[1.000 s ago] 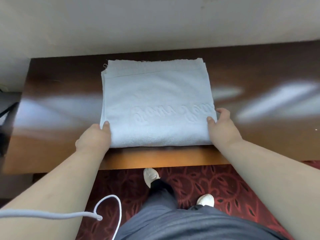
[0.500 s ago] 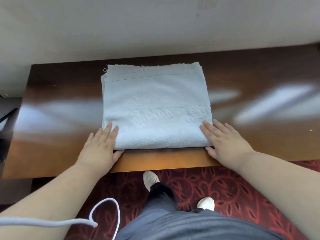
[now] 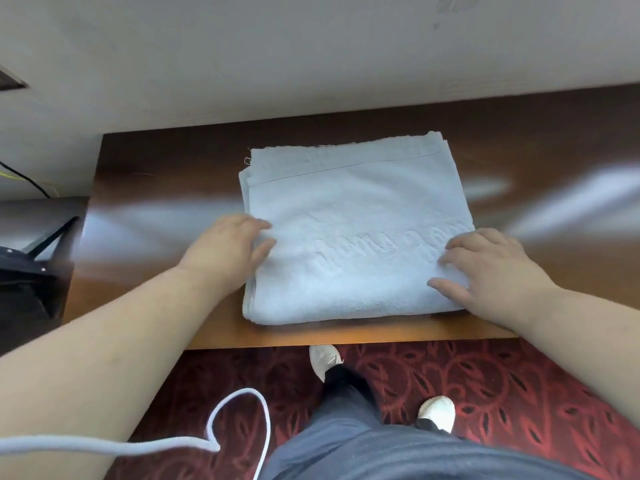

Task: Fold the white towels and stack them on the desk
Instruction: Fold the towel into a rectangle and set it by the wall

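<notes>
Raised script lettering runs across the folded white towel [image 3: 349, 216]; too blurred to read.

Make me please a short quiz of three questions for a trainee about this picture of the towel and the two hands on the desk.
1. True or false: the white towel lies folded on the desk.
2. Where does the left hand rest? A) at the towel's left edge B) on the carpet C) on the wall
3. Which raised detail shows on the towel's top face between the left hand and the right hand?

Key
1. True.
2. A.
3. Embossed lettering, too blurred to read.
</notes>
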